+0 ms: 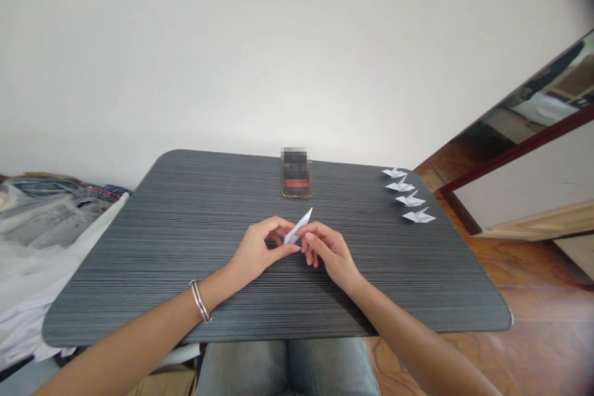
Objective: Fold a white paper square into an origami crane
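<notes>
Between my two hands is a small folded piece of white paper (299, 226), its narrow pointed end slanting up and to the right. My left hand (262, 246) grips its lower left part with thumb and fingers. From the other side my right hand (330, 252) pinches the paper near its lower right edge, fingers curled. Both hands are just above the dark striped table (223, 198). At the table's right side stand several folded white paper cranes (410, 199) in a row; the nearest one (419, 216) lies closest to the right edge.
A phone (297, 173) with a blurred screen leans at the back middle of the table. Plastic-wrapped things and white cloth (51, 241) are heaped to the left. A white wall (278, 43) rises behind. On the right are a mirror (524, 108) and wooden floor (533, 297).
</notes>
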Demonstrator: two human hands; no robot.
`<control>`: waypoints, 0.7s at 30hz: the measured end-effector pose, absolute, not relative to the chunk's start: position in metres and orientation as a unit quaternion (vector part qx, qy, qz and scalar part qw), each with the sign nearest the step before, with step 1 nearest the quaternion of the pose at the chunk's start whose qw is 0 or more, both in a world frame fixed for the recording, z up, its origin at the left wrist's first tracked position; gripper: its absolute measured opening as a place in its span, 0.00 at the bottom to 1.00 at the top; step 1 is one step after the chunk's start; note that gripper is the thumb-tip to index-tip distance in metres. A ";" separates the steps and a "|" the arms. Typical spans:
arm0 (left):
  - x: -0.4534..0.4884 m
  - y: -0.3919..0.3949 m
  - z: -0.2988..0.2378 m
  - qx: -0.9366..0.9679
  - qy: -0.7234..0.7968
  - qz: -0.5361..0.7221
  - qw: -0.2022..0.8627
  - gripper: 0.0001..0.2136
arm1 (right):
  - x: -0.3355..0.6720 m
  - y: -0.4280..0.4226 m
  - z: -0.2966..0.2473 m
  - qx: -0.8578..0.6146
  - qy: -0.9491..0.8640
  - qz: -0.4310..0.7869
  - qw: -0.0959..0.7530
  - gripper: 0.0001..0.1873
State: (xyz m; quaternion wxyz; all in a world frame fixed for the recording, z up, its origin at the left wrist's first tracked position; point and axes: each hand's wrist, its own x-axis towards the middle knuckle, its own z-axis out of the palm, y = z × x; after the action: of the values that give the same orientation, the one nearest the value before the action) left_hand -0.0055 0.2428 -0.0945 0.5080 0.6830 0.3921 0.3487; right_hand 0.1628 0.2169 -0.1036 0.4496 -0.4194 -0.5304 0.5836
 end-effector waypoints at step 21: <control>-0.003 0.246 -0.093 0.512 0.398 0.359 0.672 0.11 | 0.164 0.219 -0.106 -0.455 -0.539 0.542 0.456 0.13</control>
State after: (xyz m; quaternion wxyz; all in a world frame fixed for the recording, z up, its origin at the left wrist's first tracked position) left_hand -0.0033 0.2456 -0.0932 0.6716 0.5116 0.3980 0.3589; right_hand 0.1642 0.2192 -0.1060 0.4560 -0.4553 -0.5392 0.5423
